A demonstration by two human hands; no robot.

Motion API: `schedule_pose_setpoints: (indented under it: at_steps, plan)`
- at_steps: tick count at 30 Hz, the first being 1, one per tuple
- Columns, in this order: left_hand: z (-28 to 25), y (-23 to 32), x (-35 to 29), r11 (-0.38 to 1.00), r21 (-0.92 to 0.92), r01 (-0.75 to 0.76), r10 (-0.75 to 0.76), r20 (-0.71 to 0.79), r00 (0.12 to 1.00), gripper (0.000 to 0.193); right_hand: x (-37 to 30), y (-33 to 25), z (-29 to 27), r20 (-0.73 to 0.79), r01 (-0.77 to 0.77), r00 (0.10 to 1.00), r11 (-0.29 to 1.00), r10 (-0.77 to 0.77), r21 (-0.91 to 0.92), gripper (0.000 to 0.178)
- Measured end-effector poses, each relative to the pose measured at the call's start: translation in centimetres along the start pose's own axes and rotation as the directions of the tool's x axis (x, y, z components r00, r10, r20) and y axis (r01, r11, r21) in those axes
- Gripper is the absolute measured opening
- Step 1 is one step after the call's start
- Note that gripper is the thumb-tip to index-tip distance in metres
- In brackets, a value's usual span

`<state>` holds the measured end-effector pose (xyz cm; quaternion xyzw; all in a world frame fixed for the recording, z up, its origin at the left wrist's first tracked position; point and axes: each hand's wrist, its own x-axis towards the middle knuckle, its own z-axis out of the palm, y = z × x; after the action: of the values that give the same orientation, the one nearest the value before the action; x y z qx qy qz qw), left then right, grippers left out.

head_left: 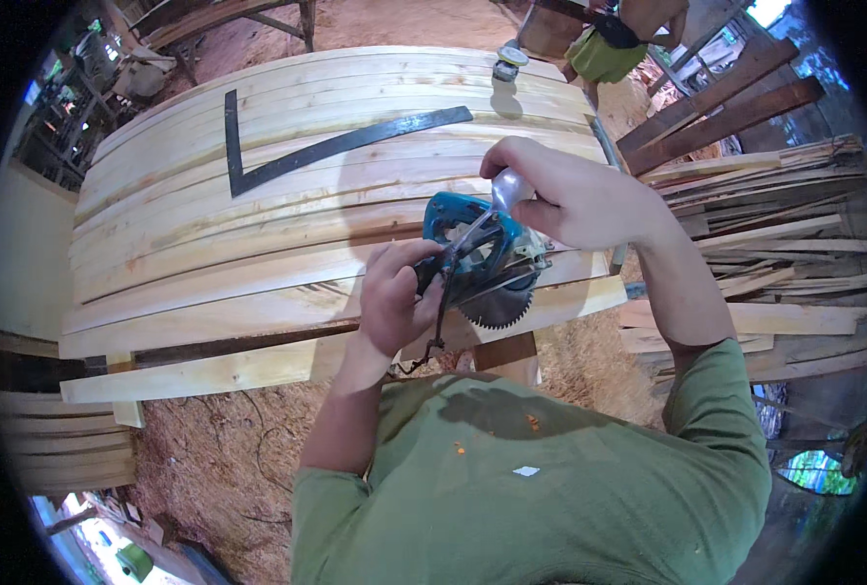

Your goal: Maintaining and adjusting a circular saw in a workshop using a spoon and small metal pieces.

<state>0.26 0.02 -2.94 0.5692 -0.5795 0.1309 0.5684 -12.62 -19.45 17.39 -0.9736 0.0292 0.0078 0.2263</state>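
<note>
A teal circular saw (459,213) rests on the near boards, its toothed blade (500,307) hanging over their front edge. My left hand (394,297) is closed around the black part at the saw's left end, beside a dark cord (437,327). In my right hand (575,200) is a shiny metal spoon (512,189), gripped by its rounded end. Its thin stem slants down left across the saw toward my left fingers. Whether the stem's tip touches the saw, I cannot tell.
Long pale boards (160,234) lie side by side under the saw. On them are a black metal square (355,142) and a small jar-like container (507,64). Wood offcuts (774,244) are piled at right. Another person (609,49) stands at the far right. Sawdust (209,458) covers the ground.
</note>
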Motion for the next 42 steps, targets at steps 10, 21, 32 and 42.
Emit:
schedule_pose_setpoints:
  at_steps: [10,21,32,42]
  plan:
    - [0.1,0.4,0.8,0.999,0.026,0.02,-0.02,0.023,1.0,0.032,0.2,-0.6,-1.5,0.123,-0.071,0.989,0.993,0.082,-0.096,0.046]
    - [0.1,0.7,0.3,0.997,0.072,0.024,-0.028,0.055,0.998,0.032,0.7,-0.3,-2.3,0.229,-0.122,0.964,0.99,0.134,-0.067,0.041]
    - [0.3,0.3,0.6,0.997,0.079,0.024,-0.027,0.043,0.999,0.026,1.1,1.1,-0.1,0.055,0.144,0.988,0.99,-0.143,-0.015,0.034]
    - [0.4,0.3,0.0,0.999,-0.037,0.011,-0.012,-0.03,0.999,0.042,1.0,1.0,1.4,-0.103,0.07,0.993,0.988,-0.056,0.14,0.022]
